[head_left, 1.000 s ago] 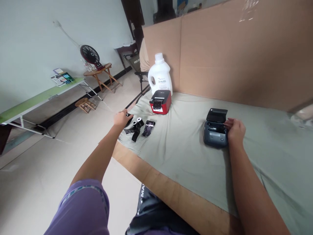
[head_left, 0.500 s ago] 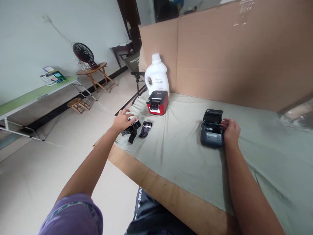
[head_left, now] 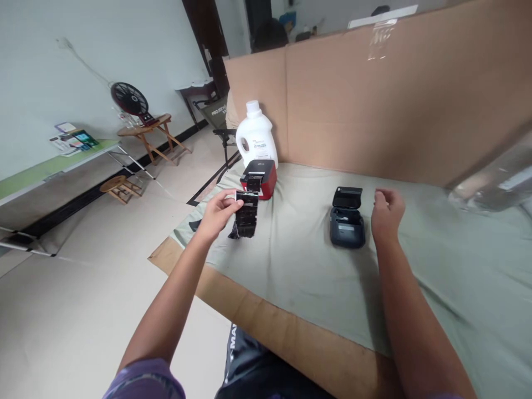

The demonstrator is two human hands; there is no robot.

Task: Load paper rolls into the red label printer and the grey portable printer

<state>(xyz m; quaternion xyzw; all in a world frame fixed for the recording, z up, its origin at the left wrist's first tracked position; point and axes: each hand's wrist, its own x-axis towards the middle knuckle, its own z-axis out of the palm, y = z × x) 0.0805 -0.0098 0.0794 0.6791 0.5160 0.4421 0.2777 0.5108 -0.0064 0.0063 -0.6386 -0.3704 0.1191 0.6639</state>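
My left hand (head_left: 220, 212) pinches the white-edged end of a black strip (head_left: 248, 215), which hangs down over the cloth. More dark strip material lies behind and below that hand, partly hidden. Just beyond the held strip sits a red and black printer (head_left: 268, 177). My right hand (head_left: 387, 213) is raised to the right of a small dark printer (head_left: 348, 227), not touching it. Its fingers are curled together; whether they hold something small is hidden. The small printer's lid stands up.
A white jug (head_left: 260, 136) stands behind the red printer, against a cardboard panel (head_left: 332, 105). Clear plastic wrapping (head_left: 490, 180) lies at the far right. A wooden edge (head_left: 266, 310) borders the cloth in front. A stool (head_left: 120, 187) and a fan (head_left: 129, 98) are at the left.
My left hand has taken hold of the black strip and lifted it. My right hand has come away from the small printer, and its fingers have curled in. The camera view has shifted slightly.
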